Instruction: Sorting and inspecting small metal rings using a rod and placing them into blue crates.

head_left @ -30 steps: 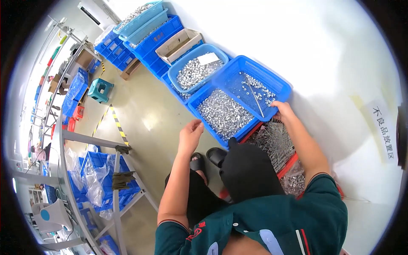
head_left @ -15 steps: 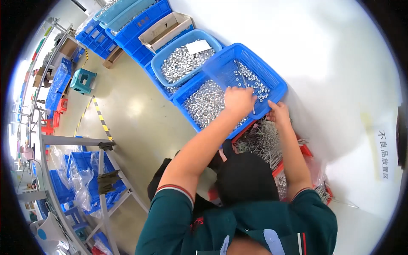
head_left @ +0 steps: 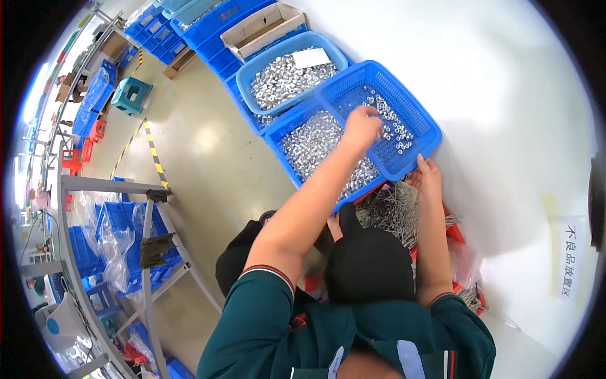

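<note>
My left hand (head_left: 363, 128) is over a blue perforated basket (head_left: 435, 134) that holds loose metal nuts (head_left: 392, 129). Its fingers are pinched together, and whatever lies between them is hidden. At the basket's near right corner, my right hand (head_left: 429, 179) grips the rim, thumb on top and fingers curled below. The basket rests tilted over a blue crate (head_left: 291, 184). Small silver metal sleeves (head_left: 312, 144) fill that crate, left of the basket and under my left forearm.
Behind the crate stands a lighter blue tub (head_left: 243, 85) of larger nuts with a white card (head_left: 310, 58), then a wooden box (head_left: 264, 28). Thin metal rods (head_left: 392, 211) lie in a red bin below my right hand. A white wall (head_left: 505, 95) rises on the right; a metal frame (head_left: 113, 184) stands left.
My left hand has drawn back from low in the basket, and the thin rod seen by it no longer shows clearly. My right hand stays at the basket's corner. The whole view has shifted slightly.
</note>
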The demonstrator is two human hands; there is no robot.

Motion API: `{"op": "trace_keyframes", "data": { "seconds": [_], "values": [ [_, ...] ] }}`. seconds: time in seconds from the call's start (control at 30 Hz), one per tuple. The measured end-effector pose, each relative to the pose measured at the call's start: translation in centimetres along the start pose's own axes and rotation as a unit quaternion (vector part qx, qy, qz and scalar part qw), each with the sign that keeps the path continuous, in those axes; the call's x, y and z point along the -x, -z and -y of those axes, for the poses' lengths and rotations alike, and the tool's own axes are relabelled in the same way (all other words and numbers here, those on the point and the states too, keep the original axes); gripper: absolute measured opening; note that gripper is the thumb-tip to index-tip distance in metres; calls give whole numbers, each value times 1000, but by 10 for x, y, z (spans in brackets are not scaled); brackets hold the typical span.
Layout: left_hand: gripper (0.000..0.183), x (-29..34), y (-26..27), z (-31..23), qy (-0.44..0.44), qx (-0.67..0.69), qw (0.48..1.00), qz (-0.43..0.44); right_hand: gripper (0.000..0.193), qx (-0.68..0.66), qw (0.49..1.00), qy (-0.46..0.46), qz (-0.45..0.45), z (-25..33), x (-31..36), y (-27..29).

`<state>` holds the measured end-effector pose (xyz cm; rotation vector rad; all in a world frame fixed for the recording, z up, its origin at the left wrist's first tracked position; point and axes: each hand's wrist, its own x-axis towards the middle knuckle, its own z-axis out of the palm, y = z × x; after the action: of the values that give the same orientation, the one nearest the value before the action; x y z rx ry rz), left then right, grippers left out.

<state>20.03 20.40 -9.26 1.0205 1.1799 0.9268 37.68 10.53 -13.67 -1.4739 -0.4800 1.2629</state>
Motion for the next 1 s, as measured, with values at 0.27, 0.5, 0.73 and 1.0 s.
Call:
{"op": "trace_keyframes", "data": {
  "seconds": [0.27,0.5,0.73,1.0],
  "values": [
    [43,102,93,-42,37,88,986,133,31,182,939,245,-158,13,6,19],
    [31,179,136,-54,46,144,987,46,19,329,830,400,207,26,102,-103],
    [24,181,155,-20,92,235,967,-19,47,602,662,421,150,-52,12,-145],
    [17,203,147,-3,169,105,976,-86,34,591,572,545,164,-94,-3,-166]
  ]
}}
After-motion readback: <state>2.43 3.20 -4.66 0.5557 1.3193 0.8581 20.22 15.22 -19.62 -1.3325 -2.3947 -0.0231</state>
